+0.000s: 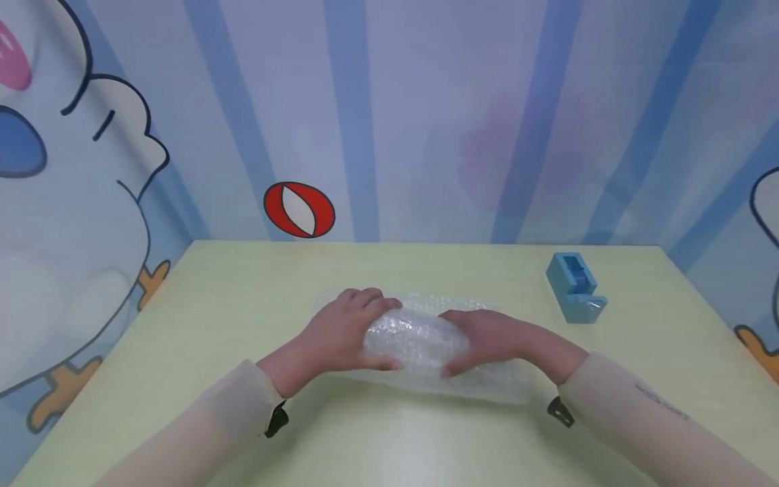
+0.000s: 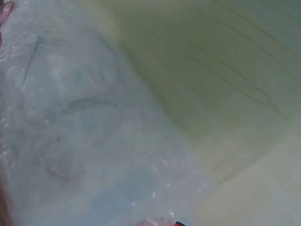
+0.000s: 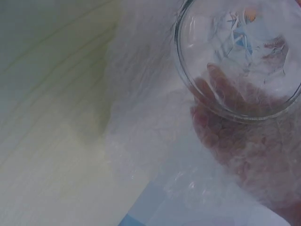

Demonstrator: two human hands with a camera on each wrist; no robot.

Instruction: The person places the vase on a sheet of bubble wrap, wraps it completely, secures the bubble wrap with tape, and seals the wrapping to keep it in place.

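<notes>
A clear glass (image 3: 240, 42) with a round rim lies on its side, rolled in transparent bubble wrap (image 1: 414, 338). My left hand (image 1: 347, 333) grips the left part of the roll, fingers over the far side and thumb along the near side. At the other end my right hand (image 1: 489, 336) holds it, thumb also on the near side. In the right wrist view the glass's round end shows, with fingers (image 3: 249, 146) seen through the film. A loose flap of the wrap (image 2: 99, 136) spreads over the table in the left wrist view.
A blue tape dispenser (image 1: 575, 287) stands at the right rear of the pale wooden table (image 1: 255, 270). Behind the table rises a wall (image 1: 420, 122) with blue stripes and cartoon figures.
</notes>
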